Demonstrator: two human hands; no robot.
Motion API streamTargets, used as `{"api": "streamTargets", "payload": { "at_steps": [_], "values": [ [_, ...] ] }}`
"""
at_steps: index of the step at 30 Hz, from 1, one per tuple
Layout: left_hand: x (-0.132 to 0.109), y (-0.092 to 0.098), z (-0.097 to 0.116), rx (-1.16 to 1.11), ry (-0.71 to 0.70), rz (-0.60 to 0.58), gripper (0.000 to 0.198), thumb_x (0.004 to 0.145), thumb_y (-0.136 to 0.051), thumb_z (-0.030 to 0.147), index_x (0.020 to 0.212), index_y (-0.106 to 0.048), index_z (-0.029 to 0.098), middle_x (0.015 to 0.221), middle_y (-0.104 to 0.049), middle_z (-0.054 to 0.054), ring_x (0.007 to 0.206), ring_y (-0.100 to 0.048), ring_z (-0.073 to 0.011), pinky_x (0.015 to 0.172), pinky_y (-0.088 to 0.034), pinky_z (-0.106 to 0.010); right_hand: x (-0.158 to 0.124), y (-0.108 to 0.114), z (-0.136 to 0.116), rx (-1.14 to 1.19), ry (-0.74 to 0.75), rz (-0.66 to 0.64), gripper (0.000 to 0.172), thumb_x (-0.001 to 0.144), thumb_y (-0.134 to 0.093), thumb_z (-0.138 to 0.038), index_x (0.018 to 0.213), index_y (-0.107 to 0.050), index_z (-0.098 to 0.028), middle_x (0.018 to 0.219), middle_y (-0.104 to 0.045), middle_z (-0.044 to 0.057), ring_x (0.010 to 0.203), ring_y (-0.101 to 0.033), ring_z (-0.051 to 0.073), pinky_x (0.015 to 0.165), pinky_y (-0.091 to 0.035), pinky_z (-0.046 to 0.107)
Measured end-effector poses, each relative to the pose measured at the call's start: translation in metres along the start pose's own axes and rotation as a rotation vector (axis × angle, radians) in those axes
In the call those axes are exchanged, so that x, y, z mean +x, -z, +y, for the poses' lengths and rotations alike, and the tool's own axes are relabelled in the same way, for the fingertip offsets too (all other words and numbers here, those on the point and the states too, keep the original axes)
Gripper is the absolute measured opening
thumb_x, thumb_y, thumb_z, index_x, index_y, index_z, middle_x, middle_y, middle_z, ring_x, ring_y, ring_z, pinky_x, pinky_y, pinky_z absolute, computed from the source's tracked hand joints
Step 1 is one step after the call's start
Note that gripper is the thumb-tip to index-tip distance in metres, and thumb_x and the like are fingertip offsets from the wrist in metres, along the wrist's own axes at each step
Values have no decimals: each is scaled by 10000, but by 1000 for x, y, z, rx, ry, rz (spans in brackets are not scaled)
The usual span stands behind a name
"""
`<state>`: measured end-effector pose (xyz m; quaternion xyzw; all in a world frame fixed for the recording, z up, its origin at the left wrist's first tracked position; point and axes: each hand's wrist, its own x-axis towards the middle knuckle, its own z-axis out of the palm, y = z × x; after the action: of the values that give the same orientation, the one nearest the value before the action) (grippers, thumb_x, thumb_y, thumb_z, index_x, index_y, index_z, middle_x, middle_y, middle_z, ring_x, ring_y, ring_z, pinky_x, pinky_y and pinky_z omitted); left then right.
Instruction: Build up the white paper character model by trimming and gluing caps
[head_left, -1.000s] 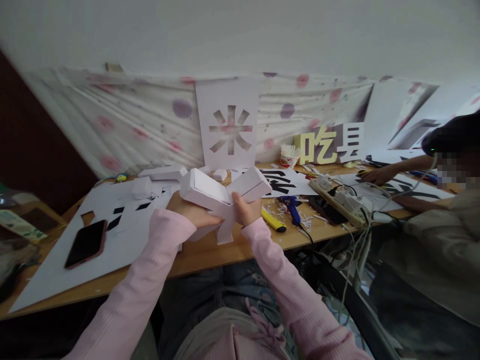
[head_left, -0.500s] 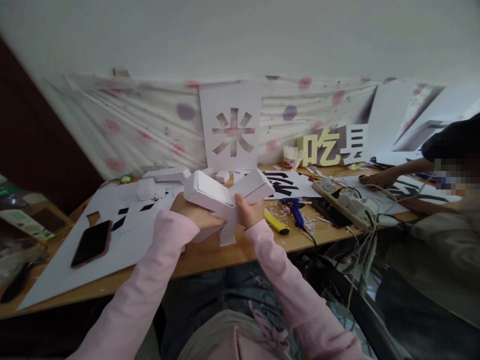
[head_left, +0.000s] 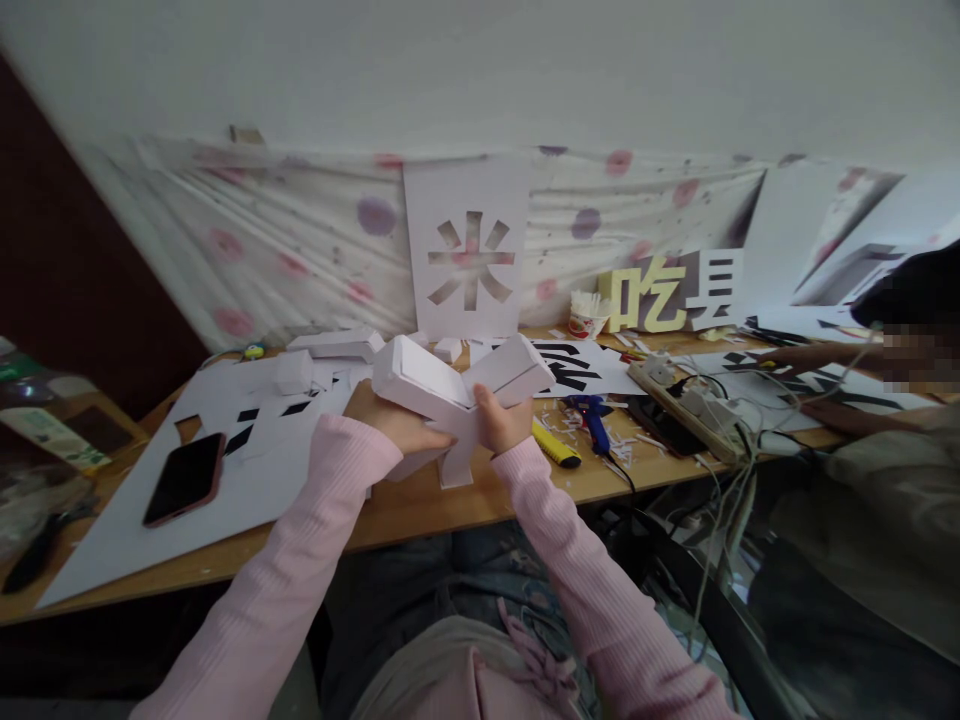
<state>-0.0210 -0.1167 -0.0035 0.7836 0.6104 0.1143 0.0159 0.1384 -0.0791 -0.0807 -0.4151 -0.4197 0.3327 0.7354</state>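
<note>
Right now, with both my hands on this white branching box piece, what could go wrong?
Squeezing too hard with the left hand or right hand might dent the white branching box piece. The yellow utility knife lies close to the right hand and could get knocked. The blue glue gun trails a cord off the wooden table; a snag might drag it down.

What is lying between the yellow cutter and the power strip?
The head view shows a blue glue gun, white scraps and a dark flat object between them.
</note>
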Motion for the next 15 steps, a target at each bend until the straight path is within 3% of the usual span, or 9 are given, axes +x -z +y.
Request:
{"api": "streamTargets", "payload": {
  "at_steps": [15],
  "values": [
    [0, -1, 0, -27, 37, 10, 847, 643, -752, 590, 1415, -483, 368, 1527, -508, 6, 1430, -422, -356, 1140, -380, -466, 0, -1, 4, 31, 7, -21, 415, 573, -824, -457, 857, -689, -186, 860, -787, 97, 831, -751, 282, 803, -609, 435]
  ]
}}
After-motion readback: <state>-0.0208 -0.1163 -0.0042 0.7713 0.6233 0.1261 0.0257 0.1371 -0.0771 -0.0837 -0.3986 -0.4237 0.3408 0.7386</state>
